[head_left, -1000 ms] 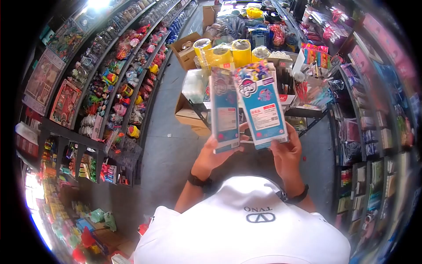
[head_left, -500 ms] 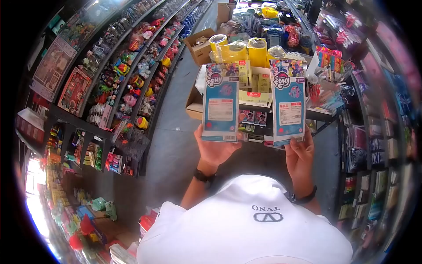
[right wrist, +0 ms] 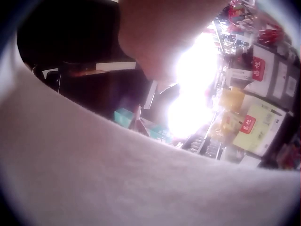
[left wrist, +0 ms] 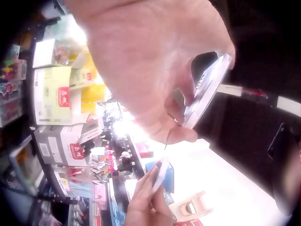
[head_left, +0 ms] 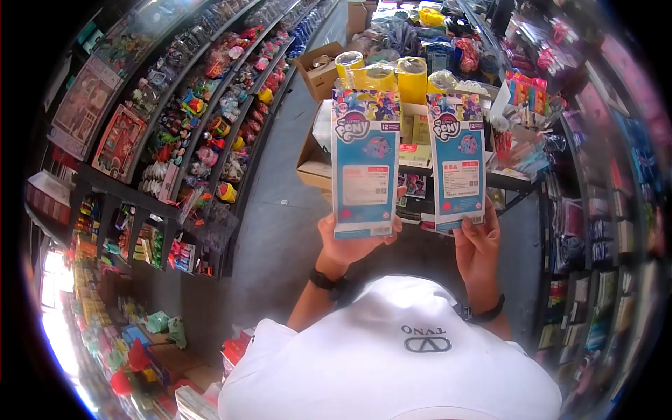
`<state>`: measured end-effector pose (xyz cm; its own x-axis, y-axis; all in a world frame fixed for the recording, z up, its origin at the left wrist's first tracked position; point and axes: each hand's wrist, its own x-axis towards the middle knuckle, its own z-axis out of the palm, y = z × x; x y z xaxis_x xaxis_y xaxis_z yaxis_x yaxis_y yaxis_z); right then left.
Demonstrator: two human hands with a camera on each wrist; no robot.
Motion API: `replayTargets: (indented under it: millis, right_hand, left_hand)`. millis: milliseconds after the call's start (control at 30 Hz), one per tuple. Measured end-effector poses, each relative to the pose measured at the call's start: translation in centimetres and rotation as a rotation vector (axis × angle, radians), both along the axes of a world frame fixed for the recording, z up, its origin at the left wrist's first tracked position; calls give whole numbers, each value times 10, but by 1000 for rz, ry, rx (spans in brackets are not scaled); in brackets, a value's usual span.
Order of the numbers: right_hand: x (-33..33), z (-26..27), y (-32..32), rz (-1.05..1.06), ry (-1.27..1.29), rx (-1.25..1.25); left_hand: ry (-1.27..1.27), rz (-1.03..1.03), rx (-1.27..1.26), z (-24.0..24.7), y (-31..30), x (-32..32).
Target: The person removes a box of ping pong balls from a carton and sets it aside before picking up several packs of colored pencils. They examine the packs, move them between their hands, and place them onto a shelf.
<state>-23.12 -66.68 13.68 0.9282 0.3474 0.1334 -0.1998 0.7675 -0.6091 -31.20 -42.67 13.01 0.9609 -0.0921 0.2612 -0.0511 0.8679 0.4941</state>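
Two flat blue packs printed with cartoon ponies and a "12" stand upright side by side in the head view. My left hand (head_left: 341, 245) grips the lower end of the left pack (head_left: 365, 150), and my right hand (head_left: 479, 245) pinches the bottom of the right pack (head_left: 459, 150). Their label sides face me, with a gap between them. In the left wrist view the left pack (left wrist: 207, 92) appears edge-on, fingers curled at its side. Glare and white cloth (right wrist: 117, 174) fill much of the right wrist view, leaving only an edge of the right pack (right wrist: 150, 94) visible.
Behind the packs, a stand holds yellow rolls (head_left: 411, 80), small boxes (head_left: 416, 129) and bagged goods (head_left: 437, 52). An open cardboard box (head_left: 318, 73) is at its left. Toy-filled shelves (head_left: 210, 112) line the left; stocked racks (head_left: 577, 203) line the right.
The packs have moved apart from an overlapping position and straightened upright. Over the last half second, the left pack has shifted right and nearer to me, appearing larger; the right has barely moved.
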Motion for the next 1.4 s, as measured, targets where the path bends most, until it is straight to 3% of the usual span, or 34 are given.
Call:
replayTargets:
  millis: [300,1400]
  right_hand:
    - [-1,4,-2,-2,-31,-34]
    - [-7,13,-4,65,-59,-9]
  left_hand:
    - [-88,-45,-44,4,-7,6]
    - [-36,-72,-58,5,-11,8]
